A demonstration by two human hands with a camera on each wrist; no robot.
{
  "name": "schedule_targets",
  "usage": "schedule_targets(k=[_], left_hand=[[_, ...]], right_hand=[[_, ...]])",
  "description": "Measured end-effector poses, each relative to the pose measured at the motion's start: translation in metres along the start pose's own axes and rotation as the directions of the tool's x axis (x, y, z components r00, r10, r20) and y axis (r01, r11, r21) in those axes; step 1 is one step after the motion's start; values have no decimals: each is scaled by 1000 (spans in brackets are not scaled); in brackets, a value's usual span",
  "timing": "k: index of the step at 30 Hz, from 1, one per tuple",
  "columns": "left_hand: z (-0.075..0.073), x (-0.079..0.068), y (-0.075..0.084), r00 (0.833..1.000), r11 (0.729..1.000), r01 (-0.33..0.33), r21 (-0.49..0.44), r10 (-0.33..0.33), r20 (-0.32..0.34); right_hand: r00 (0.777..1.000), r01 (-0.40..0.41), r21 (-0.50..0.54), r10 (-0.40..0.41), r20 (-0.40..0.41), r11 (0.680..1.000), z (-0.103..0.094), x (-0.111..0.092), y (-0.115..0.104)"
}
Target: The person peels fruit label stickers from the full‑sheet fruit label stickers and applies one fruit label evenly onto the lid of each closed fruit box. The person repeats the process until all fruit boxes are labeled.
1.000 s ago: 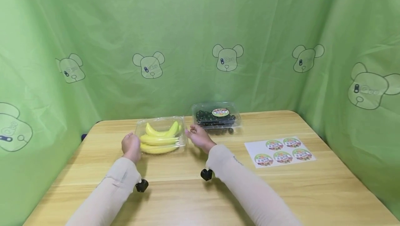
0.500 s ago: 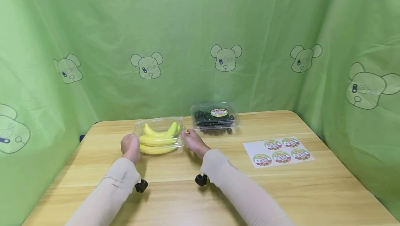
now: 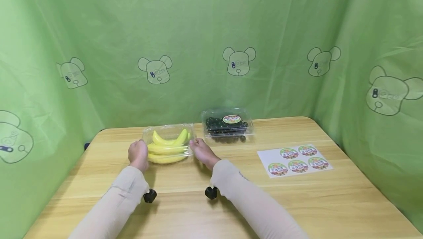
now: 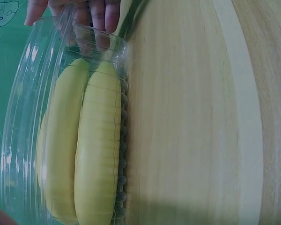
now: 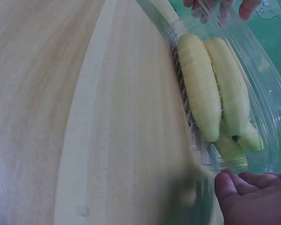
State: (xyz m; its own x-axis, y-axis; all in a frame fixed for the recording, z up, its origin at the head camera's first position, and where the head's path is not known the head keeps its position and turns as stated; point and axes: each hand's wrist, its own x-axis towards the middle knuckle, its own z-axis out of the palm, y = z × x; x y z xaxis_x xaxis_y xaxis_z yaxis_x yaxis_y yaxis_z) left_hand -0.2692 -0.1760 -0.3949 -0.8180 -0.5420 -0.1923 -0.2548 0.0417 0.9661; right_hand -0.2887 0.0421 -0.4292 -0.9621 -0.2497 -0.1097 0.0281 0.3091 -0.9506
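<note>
A clear plastic clamshell box point(image 3: 148, 132) with several yellow bananas point(image 3: 167, 149) stands on the left of the table. My left hand point(image 3: 138, 155) holds its left end. At its right end my right hand point(image 3: 204, 154) holds the plastic, with the thumb point(image 5: 225, 185) near the edge in the right wrist view. Clear plastic lies over the bananas point(image 4: 99, 145) in the left wrist view; whether the lid is fastened I cannot tell. Part of each hand's fingers is hidden by the box or the hand itself.
Behind my right hand sits another clear box point(image 3: 228, 112) of dark round fruit, with an oval sticker point(image 3: 231, 119) on top. A white sheet point(image 3: 268, 154) of round stickers lies at the right. A green curtain point(image 3: 198, 18) surrounds the wooden table point(image 3: 185, 209).
My right hand has moved left onto the right end of the banana box, and its fingers have drawn in. The left hand has stayed at the left end.
</note>
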Motion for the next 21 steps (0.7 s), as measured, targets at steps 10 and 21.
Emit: schedule_targets(k=[10, 21], left_hand=[[0, 0, 3, 1000, 999, 12, 46, -12, -3], [-2, -2, 5, 999, 999, 22, 48, -23, 37]], right_hand=[[1000, 5, 1, -5, -22, 1000, 0, -1, -2], [998, 34, 22, -32, -61, 999, 1, -2, -2]])
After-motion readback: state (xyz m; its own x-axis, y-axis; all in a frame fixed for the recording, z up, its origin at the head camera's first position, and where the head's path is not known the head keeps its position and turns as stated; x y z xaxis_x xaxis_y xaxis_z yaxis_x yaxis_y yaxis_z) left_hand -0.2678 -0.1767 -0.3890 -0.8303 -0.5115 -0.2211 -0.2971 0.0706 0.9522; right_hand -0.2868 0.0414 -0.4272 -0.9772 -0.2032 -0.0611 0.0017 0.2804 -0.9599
